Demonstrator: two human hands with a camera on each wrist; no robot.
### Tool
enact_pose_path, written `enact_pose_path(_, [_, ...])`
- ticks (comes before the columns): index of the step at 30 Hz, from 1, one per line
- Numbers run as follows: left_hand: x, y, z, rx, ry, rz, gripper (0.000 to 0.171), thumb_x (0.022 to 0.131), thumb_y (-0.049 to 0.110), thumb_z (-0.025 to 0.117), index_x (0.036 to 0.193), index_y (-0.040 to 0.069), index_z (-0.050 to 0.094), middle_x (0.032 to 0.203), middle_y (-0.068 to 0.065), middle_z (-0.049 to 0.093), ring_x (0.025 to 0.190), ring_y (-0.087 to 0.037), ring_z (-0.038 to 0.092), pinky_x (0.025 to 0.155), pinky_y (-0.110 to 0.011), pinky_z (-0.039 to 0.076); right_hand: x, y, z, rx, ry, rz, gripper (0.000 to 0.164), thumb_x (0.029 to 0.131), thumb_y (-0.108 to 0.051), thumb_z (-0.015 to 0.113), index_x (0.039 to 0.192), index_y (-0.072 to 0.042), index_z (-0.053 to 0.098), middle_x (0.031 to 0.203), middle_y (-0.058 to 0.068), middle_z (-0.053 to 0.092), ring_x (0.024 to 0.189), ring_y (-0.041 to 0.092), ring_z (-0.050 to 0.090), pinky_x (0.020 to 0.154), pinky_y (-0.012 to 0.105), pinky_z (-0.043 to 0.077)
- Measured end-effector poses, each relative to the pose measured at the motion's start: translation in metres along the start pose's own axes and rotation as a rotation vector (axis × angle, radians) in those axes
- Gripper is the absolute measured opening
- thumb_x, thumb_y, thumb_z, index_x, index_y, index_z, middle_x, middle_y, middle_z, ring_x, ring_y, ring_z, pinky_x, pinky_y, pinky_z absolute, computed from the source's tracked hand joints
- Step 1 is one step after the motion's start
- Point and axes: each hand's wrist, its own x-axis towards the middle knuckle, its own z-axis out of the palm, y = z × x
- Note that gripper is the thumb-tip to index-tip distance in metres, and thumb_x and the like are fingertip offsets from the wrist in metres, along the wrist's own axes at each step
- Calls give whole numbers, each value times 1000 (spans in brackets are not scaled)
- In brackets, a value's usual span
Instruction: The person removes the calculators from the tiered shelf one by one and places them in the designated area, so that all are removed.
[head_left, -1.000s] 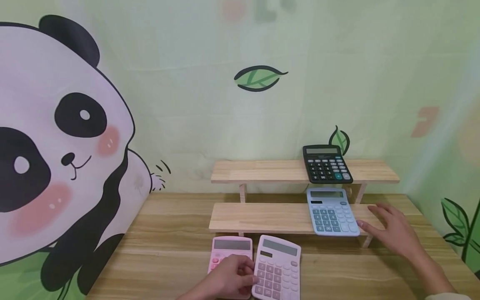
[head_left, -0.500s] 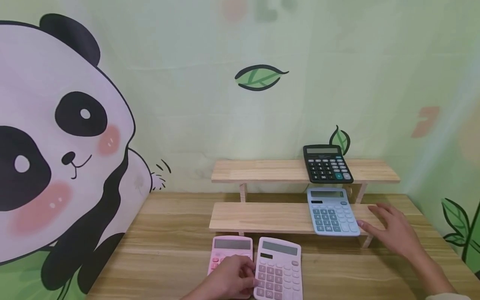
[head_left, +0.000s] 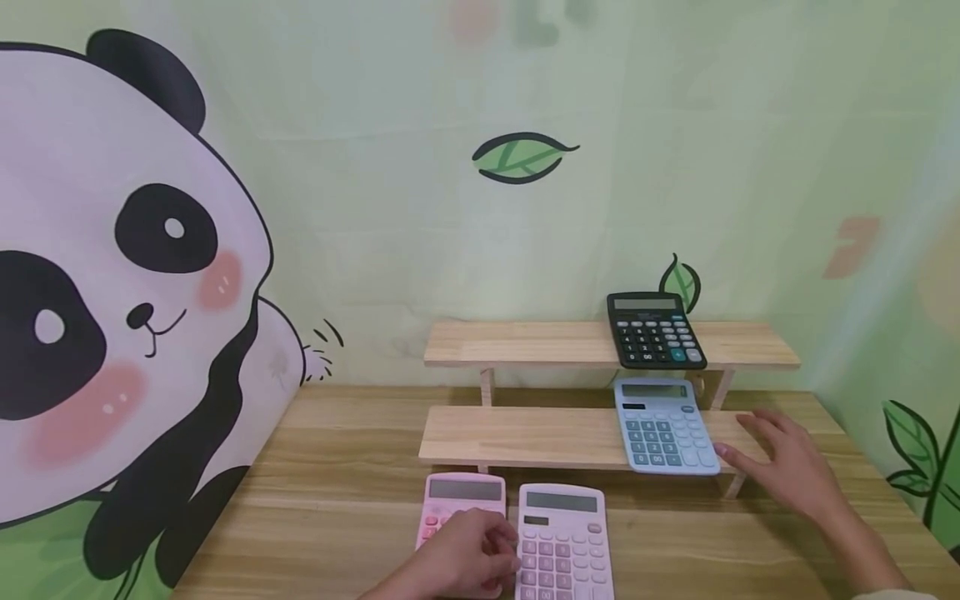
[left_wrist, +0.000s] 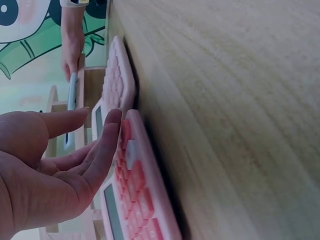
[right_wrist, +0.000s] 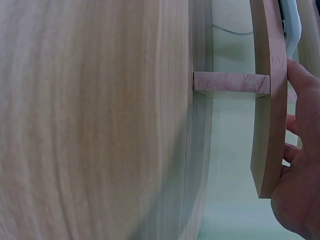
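My left hand (head_left: 472,550) hovers over a pink calculator (head_left: 465,488) with red-pink keys, hiding much of it in the head view. Its fingers are loosely bent, with a gap between thumb and fingers in the left wrist view. A pale pink calculator (head_left: 564,550) lies flat just right of those fingertips, its bottom edge cut off by the frame. My right hand (head_left: 798,467) rests at the right end of the lower shelf (head_left: 525,435), fingers spread, thumb tip right at the lower right corner of a light blue calculator (head_left: 663,425). Neither hand grips anything.
A black calculator (head_left: 655,332) leans on the upper shelf (head_left: 517,342), behind the blue one. Wooden legs (head_left: 487,386) hold the shelves above the wood-grain table (head_left: 337,500). A green backdrop (head_left: 390,208) with a panda print stands behind.
The pale pink calculator has slid slightly right and toward me, and turned from a tilt to nearly straight. The left hand has shifted slightly right; the right hand has stayed in place.
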Motion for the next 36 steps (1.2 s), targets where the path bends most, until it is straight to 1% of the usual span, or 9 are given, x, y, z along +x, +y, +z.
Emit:
enact_pose_path(5, [6,4,-7,37,22,53,20,91,11,81,108,4,74,87,10,70,78,-3,65,75,-22,56,-1,1,0,1,2,-5,87,99,-58,68,144,14,51,152,44,34,137,66,30,106,84,29])
enact_pose_path(9, [12,12,-12,14,26,69,24,93,16,82,112,4,75,90,9,73,79,-5,68,72,-23,58,0,0,0,-1,-1,2,88,99,-59,67,144,14,51,152,43,34,137,66,29,106,84,29])
enact_pose_path(13, [21,27,-15,-12,15,83,27,95,21,81,118,7,75,96,10,74,84,-5,68,73,-24,58,0,0,-2,-5,-5,3,88,99,-60,67,144,14,51,151,44,34,137,66,29,107,84,29])
enact_pose_path(17, [36,45,-12,-77,-1,108,33,98,23,78,127,9,73,103,11,76,93,-6,70,79,-23,59,0,0,-2,-7,3,-6,87,99,-58,67,143,15,51,151,44,35,136,66,30,106,84,29])
enact_pose_path(19, [44,54,-9,-122,2,119,36,98,24,78,129,7,72,105,11,76,96,-6,71,80,-23,60,0,0,-1,-5,8,-10,86,99,-58,68,143,15,52,150,44,36,136,66,31,106,84,29])
enact_pose_path(23, [62,66,-1,-214,28,101,39,99,27,77,133,7,70,108,11,76,98,-6,70,84,-25,61,0,-1,-1,-10,5,-11,86,99,-58,67,143,15,52,150,45,36,135,67,32,106,84,30])
enact_pose_path(27, [80,72,13,-311,83,82,40,100,26,77,135,8,70,111,8,76,100,-8,72,88,-29,62,1,-1,-1,-11,2,-11,87,99,-59,66,143,15,52,150,45,36,135,67,32,106,84,30])
enact_pose_path(31, [97,78,25,-359,133,90,40,99,24,77,134,6,70,112,4,76,99,-9,71,86,-29,62,1,1,-1,-7,15,-20,86,99,-58,68,143,15,52,150,45,36,135,66,32,106,84,29])
enact_pose_path(36, [109,80,40,-432,141,43,37,98,18,77,130,1,71,106,0,75,97,-18,73,90,-41,63,1,2,-1,-3,26,-31,85,99,-57,68,142,15,53,149,44,38,135,66,33,106,83,30])
